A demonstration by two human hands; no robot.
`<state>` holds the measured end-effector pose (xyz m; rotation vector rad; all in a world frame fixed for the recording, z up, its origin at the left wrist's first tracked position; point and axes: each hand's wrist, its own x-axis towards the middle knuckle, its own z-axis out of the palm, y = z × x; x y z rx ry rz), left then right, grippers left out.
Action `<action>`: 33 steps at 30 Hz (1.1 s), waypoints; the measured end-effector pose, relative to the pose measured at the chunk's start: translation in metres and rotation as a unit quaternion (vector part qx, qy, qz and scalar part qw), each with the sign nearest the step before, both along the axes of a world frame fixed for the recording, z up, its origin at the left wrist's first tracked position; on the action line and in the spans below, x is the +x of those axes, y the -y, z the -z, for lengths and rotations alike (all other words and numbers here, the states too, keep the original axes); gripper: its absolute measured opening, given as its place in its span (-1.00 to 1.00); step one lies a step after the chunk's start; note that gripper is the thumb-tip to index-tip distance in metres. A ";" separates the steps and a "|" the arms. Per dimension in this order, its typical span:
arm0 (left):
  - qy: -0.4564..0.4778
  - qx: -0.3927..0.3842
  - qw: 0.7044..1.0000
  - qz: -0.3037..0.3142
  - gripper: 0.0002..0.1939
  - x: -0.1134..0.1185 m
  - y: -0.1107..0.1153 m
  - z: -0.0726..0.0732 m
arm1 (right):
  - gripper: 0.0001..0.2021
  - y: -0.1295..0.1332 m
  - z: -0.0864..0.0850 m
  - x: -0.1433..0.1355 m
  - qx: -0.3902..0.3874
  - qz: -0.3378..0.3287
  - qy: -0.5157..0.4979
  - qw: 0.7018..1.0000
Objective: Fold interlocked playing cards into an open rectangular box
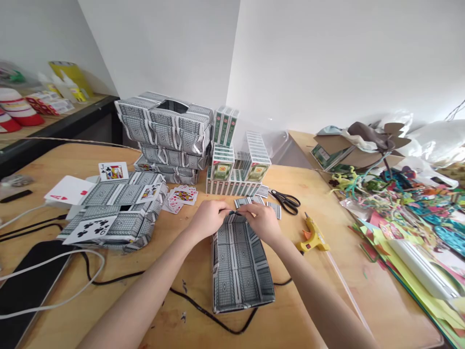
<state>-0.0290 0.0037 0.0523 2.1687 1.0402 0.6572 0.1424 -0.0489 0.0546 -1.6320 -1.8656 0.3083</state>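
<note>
An open-topped box made of playing cards (238, 264) lies on the table in front of me, its patterned card backs showing inside. At its far end wall, my left hand (209, 218) and my right hand (262, 220) meet, thumbs and fingers pinching the top edge. Both hands are closed there; the fingertips partly hide the edge. Just beyond them lie several loose cards (274, 209), face down. A pair of black scissors (286, 201) and a yellow glue gun (312, 236) rest to the right of my right hand.
Stacked card-covered boxes (167, 128) and boxed card decks (236, 186) stand at the back. More card-covered pieces (145, 218) lie left, with loose face-up cards (181, 195). A black cable (203, 310) runs around the box. Craft scraps and paper (410, 261) crowd the right.
</note>
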 end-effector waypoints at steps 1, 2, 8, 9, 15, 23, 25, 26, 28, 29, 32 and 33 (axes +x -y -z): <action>0.000 -0.004 1.000 0.008 -0.79 -0.001 0.000 -0.003 | -0.84 0.001 -0.003 0.002 0.001 -0.009 -0.021 1.000; 0.001 -0.008 1.000 0.013 -0.80 -0.002 -0.001 -0.005 | -0.84 0.002 -0.005 0.005 0.005 -0.007 -0.054 0.998; 0.057 -0.049 0.996 0.047 -0.67 -0.003 0.004 -0.009 | -0.62 0.019 0.018 0.017 -0.008 0.161 -0.376 0.913; 0.051 -0.051 0.996 0.054 -0.66 -0.002 0.005 -0.008 | -0.60 0.022 0.025 0.016 -0.040 0.160 -0.407 0.898; 0.020 -0.029 0.999 0.028 -0.74 0.000 0.007 -0.010 | -0.54 0.027 0.045 0.013 -0.112 0.103 -0.438 0.886; 0.172 0.128 0.977 0.017 -0.73 -0.018 0.013 -0.049 | -0.41 0.008 -0.004 0.006 -0.174 0.014 -0.393 0.903; 0.187 0.205 0.960 0.024 -0.73 -0.022 0.014 -0.055 | -0.41 0.005 -0.019 -0.003 -0.112 0.015 -0.420 0.900; 0.182 0.241 0.953 0.018 -0.73 -0.024 0.014 -0.057 | -0.40 0.005 -0.025 -0.008 -0.092 0.002 -0.438 0.894; 0.160 0.297 0.941 -0.011 -0.72 -0.026 0.015 -0.060 | -0.41 0.007 -0.036 -0.015 -0.081 -0.045 -0.477 0.874; 0.146 0.317 0.937 -0.032 -0.72 -0.027 0.016 -0.062 | -0.44 0.009 -0.040 -0.017 -0.081 -0.064 -0.490 0.865; 0.117 0.355 0.920 -0.118 -0.76 -0.029 0.019 -0.064 | -0.55 0.014 -0.047 -0.020 -0.078 -0.085 -0.499 0.859; 0.113 0.355 0.916 -0.145 -0.77 -0.028 0.021 -0.064 | -0.57 0.015 -0.047 -0.020 -0.074 -0.081 -0.494 0.863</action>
